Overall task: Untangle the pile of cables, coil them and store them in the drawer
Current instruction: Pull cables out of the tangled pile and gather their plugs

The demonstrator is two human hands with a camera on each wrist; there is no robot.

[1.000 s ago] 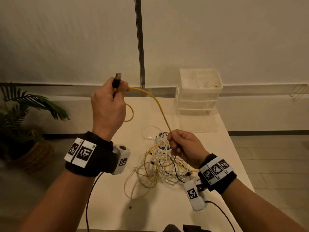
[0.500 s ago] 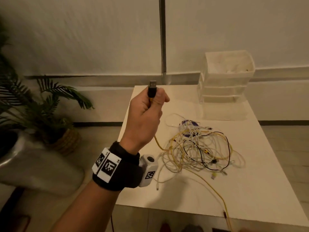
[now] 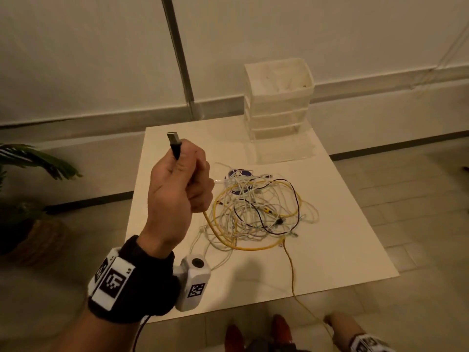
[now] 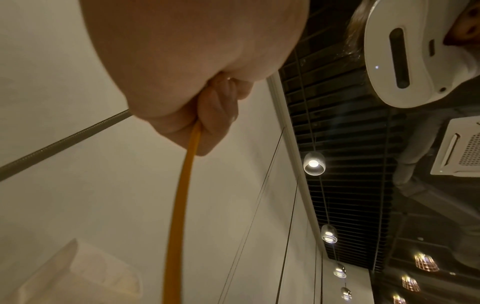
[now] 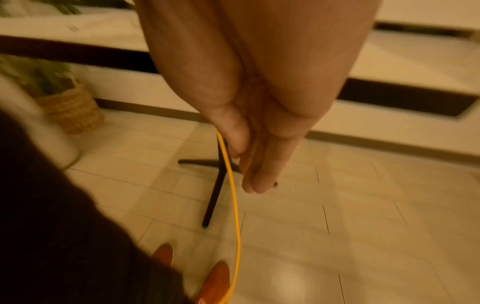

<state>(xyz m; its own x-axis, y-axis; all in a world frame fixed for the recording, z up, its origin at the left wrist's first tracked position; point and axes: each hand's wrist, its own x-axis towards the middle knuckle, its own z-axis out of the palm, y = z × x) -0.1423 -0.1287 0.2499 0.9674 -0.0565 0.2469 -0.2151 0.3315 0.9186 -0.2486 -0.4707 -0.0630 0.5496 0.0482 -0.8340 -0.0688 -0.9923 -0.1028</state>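
A tangled pile of white, yellow and black cables [image 3: 256, 207] lies in the middle of the white table [image 3: 342, 250]. My left hand [image 3: 182, 184] is raised left of the pile, fist curled round the yellow cable [image 3: 253, 248], its black USB plug [image 3: 174, 143] sticking up. In the left wrist view the cable [image 4: 182, 205] drops from the curled fingers [image 4: 215, 115]. It sweeps round the pile's front and off the table's near edge. My right hand [image 3: 335, 322] hangs low below that edge. In the right wrist view, thumb and fingers [image 5: 233, 148] pinch the yellow cable [image 5: 235, 205]. A white drawer unit [image 3: 279, 102] stands at the table's back.
A potted plant in a woven basket [image 3: 33, 224] stands on the floor at the left. The table's black foot [image 5: 213, 195] shows under my right hand. My orange shoes [image 3: 279, 329] are on the tiled floor just before the table's near edge.
My right hand left the pile and dropped below the table's front edge, drawing a length of yellow cable out. The left hand keeps the plug end raised. The view swung left and down.
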